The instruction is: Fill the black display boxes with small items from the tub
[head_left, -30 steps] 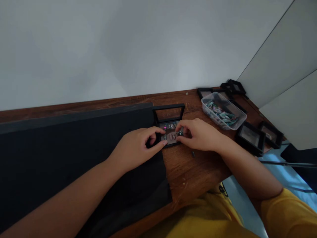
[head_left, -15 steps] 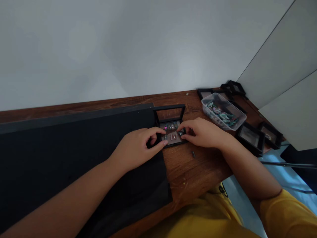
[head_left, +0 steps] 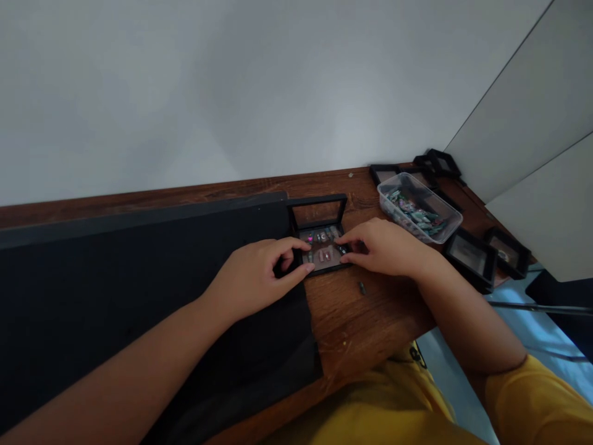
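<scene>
A small black case (head_left: pixel 330 270) lies on the wooden table with its framed, see-through lid (head_left: pixel 319 201) raised at the back. Several small shiny pieces (head_left: pixel 324 254) rest on its pale inside. My left hand (head_left: pixel 260 272) is at the case's left side, thumb and forefinger apart, their tips over its left edge. At the right side my right hand (head_left: pixel 382 247) has thumb and forefinger around a small dark, shiny piece near the case's right edge; whether it grips the piece is hard to make out.
A clear plastic tub (head_left: pixel 451 230) of small greenish pieces stands to the right. Black cases (head_left: pixel 470 254) lie around it. A black mat (head_left: pixel 139 278) covers the left of the table (head_left: pixel 343 309). One small loose piece (head_left: pixel 362 288) lies in front of the case.
My right hand has shifted slightly to the right, and more of the pieces along the case's right side now show. My left hand has stayed in place.
</scene>
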`<state>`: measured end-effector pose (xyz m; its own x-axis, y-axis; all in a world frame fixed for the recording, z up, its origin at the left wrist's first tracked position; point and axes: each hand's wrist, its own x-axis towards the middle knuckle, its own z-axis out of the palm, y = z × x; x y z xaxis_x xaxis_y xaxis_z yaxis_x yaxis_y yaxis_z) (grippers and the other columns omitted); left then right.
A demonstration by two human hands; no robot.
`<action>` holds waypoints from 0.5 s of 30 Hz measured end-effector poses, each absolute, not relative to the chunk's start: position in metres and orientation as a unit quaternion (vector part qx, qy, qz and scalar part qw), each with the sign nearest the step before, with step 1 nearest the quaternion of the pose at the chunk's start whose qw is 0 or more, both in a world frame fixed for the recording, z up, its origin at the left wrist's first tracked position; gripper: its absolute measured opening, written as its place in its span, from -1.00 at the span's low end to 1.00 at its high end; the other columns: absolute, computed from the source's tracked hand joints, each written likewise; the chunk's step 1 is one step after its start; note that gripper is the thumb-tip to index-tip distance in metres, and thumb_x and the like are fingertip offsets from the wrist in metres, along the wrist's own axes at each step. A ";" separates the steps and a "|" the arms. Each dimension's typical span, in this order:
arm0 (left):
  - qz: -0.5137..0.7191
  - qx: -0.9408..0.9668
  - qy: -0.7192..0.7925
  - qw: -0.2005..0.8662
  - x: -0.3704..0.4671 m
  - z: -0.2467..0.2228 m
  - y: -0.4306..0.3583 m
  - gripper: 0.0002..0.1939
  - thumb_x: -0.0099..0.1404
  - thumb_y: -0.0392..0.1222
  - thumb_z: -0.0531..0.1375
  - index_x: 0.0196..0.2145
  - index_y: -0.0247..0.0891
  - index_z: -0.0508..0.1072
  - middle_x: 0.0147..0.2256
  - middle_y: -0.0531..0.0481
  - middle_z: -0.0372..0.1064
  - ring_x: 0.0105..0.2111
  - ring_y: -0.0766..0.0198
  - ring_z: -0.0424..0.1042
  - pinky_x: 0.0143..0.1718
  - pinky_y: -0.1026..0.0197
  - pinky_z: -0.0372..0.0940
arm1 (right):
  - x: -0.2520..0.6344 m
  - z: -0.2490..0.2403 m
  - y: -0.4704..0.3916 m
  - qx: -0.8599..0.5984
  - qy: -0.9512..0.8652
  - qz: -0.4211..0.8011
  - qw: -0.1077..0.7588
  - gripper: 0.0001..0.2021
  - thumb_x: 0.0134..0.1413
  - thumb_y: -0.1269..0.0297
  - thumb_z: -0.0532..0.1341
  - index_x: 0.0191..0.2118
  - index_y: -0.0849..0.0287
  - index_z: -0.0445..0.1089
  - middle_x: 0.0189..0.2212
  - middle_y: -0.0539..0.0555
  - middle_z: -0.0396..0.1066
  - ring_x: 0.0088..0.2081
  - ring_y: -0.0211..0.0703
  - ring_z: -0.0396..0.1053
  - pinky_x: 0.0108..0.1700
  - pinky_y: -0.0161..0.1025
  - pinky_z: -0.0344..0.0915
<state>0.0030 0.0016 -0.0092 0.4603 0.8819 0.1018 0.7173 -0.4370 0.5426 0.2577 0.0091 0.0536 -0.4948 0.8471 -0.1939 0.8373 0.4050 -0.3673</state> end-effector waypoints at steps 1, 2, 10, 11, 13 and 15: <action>0.185 0.826 0.485 0.218 0.003 -0.009 0.002 -0.58 0.33 0.20 0.16 -0.09 -0.09 0.61 -0.50 0.11 0.35 -0.53 0.25 0.30 -0.40 0.17 0.21 | 0.258 0.053 0.009 -0.502 -0.838 0.216 0.011 -0.67 0.23 0.29 0.39 0.10 0.13 0.64 -0.22 0.11 0.66 -0.28 -0.11 0.50 -0.22 -0.23 0.23; 0.182 0.825 0.487 0.221 0.003 -0.009 0.001 -0.57 0.32 0.21 0.16 -0.09 -0.10 0.61 -0.50 0.10 0.34 -0.52 0.24 0.30 -0.40 0.17 0.21 | 0.259 0.053 0.010 -0.502 -0.837 0.220 0.011 -0.66 0.23 0.30 0.39 0.11 0.13 0.63 -0.23 0.11 0.66 -0.29 -0.12 0.49 -0.22 -0.24 0.23; 0.177 0.824 0.491 0.219 0.003 -0.008 0.000 -0.54 0.32 0.23 0.15 -0.07 -0.10 0.63 -0.48 0.08 0.36 -0.50 0.22 0.31 -0.39 0.15 0.20 | 0.259 0.052 0.013 -0.509 -0.825 0.245 0.029 -0.71 0.18 0.33 0.43 0.01 0.22 0.63 -0.32 0.06 0.59 -0.34 -0.20 0.43 -0.23 -0.27 0.20; 0.177 0.825 0.491 0.216 0.003 -0.009 0.000 -0.54 0.32 0.23 0.16 -0.07 -0.10 0.63 -0.48 0.08 0.37 -0.50 0.22 0.32 -0.39 0.15 0.20 | 0.259 0.052 0.013 -0.510 -0.823 0.250 0.029 -0.73 0.17 0.33 0.44 -0.01 0.21 0.63 -0.33 0.04 0.58 -0.35 -0.22 0.41 -0.24 -0.27 0.19; 0.176 0.827 0.490 0.211 0.003 -0.009 0.000 -0.55 0.32 0.22 0.16 -0.07 -0.09 0.63 -0.48 0.07 0.37 -0.50 0.21 0.32 -0.40 0.15 0.19 | 0.259 0.052 0.014 -0.512 -0.819 0.259 0.033 -0.76 0.16 0.34 0.44 -0.04 0.21 0.62 -0.34 0.03 0.55 -0.36 -0.24 0.39 -0.26 -0.28 0.17; 0.176 0.830 0.488 0.205 0.004 -0.008 -0.001 -0.55 0.32 0.21 0.16 -0.07 -0.08 0.64 -0.49 0.07 0.38 -0.51 0.21 0.33 -0.41 0.15 0.19 | 0.260 0.052 0.015 -0.513 -0.814 0.270 0.035 -0.78 0.16 0.34 0.44 -0.06 0.21 0.61 -0.34 0.02 0.53 -0.37 -0.25 0.37 -0.27 -0.28 0.15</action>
<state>0.0036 -0.0008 -0.0083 0.4613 0.8825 0.0914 0.7382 -0.4389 0.5124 0.2596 0.0152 0.0522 -0.4722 0.8537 -0.2198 0.8162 0.3292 -0.4748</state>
